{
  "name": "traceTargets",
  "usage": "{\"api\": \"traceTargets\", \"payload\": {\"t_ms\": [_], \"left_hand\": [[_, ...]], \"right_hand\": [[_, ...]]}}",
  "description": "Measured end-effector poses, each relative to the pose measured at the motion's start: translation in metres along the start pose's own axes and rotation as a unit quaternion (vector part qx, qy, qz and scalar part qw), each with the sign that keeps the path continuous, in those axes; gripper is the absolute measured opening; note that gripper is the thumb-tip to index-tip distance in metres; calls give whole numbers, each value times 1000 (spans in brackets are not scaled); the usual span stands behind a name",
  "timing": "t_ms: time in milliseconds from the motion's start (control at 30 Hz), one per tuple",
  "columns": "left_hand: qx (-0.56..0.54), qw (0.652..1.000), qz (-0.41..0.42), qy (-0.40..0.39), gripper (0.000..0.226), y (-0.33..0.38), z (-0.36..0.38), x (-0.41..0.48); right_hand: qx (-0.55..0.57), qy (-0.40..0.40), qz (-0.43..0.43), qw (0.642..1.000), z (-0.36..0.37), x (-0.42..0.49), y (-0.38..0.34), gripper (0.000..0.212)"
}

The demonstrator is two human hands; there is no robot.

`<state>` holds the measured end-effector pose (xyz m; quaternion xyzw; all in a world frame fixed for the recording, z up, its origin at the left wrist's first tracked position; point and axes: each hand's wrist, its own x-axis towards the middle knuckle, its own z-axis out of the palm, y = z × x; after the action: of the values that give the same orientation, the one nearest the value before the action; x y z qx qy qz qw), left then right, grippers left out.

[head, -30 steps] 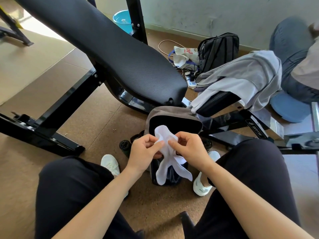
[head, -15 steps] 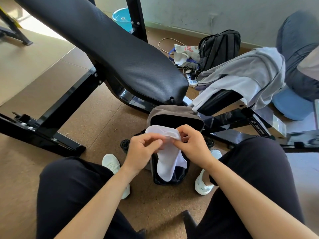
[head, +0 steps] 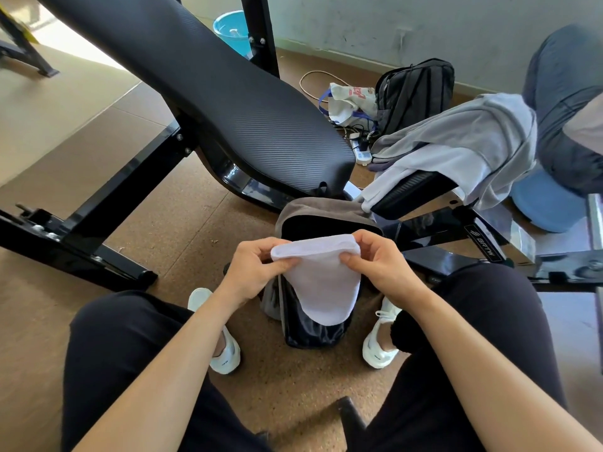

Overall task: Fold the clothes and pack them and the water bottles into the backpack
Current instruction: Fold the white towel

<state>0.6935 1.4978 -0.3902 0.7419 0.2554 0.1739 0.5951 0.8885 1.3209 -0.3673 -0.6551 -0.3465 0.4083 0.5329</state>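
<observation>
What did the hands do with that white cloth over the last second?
Both hands, left and right, moved apart along the white cloth, spreading its bunched, dangling strips into one flat folded piece. Neither let go. The backpack, grey clothes and bench stayed put.

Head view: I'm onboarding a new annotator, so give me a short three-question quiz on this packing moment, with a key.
1. True or false: both hands grip the white garment.
2. Where is the white garment relative to the open backpack? A) lying on the floor beside it B) held above its opening C) draped over the bench
3. Fill in: the grey clothes lie draped over a ____ pad.

Key
1. True: the left hand and the right hand pinch its upper edge.
2. B
3. Black pad of the bench, right of the backpack.
</observation>
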Motion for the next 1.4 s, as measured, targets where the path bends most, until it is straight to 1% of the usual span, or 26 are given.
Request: {"api": "traceTargets", "payload": {"t_ms": [67, 133, 200, 300, 367, 433, 600, 700, 833, 933, 1000, 1067, 1100, 1133, 1167, 1200, 1233, 1300, 1333, 1400], "left_hand": [[-32, 999, 20, 20, 23, 9, 2, -2], [-43, 999, 18, 23, 18, 17, 5, -4], [-47, 998, 15, 36, 20, 19, 6, -4], [-75, 995, 7, 58, 13, 23, 5, -4], [-119, 990, -2, 70, 14, 29, 5, -6], [-170, 982, -13, 86, 19, 36, 5, -6], [-301, 941, -57, 140, 34, 44, -3, -3], [-345, 914, -99, 191, 38, 45, -10, -1], [-350, 884, -163, 265, 25, 39, -18, 3], [-361, 864, -203, 287, 21, 38, -21, 4], [-383, 863, -198, 265, 31, 40, -21, 1], [-423, 866, -175, 200, 54, 41, -21, -4], [-438, 867, -180, 156, 69, 40, -19, -6], [-436, 870, -200, 111, 81, 38, -15, -8], [-408, 881, -229, 69, 90, 35, -9, -10], [-358, 898, -255, 32, 92, 31, -1, -12], [-303, 913, -272, -3, 86, 29, 6, -13], [-220, 934, -279, -43, 56, 23, 16, -13], [-201, 939, -277, -46, 42, 20, 17, -12], [-186, 947, -261, -29, 32, 18, 15, -11]], "right_hand": [[16, 11, 7, 1000, -1, 1, 0, 17], [15, 9, 14, 1000, 1, 2, 1, 18], [19, 1, 20, 1000, 5, 3, 3, 19], [68, -7, 22, 997, 10, 4, 2, 25], [90, -26, 27, 995, 11, 5, -1, 32], [86, -61, 41, 994, 13, 6, -1, 35], [-3, -113, 88, 990, 25, 10, 11, 38], [-35, -120, 99, 987, 26, 9, 14, 34], [-68, -107, 88, 988, 27, 5, 7, 34], [-64, -101, 62, 991, 25, 2, 1, 36], [-14, -105, 57, 993, 24, 0, -3, 32], [79, -104, 70, 989, 23, -3, -5, 31], [123, -100, 77, 984, 23, -4, -6, 32], [154, -88, 81, 981, 23, -4, -7, 32], [172, -70, 83, 979, 22, -3, -8, 31], [181, -46, 82, 979, 21, -2, -8, 30], [178, -21, 79, 981, 19, 0, -7, 28], [139, 27, 77, 987, 14, 4, -3, 25], [113, 44, 77, 990, 12, 5, -1, 24], [70, 53, 79, 993, 7, 6, 3, 23]]}}
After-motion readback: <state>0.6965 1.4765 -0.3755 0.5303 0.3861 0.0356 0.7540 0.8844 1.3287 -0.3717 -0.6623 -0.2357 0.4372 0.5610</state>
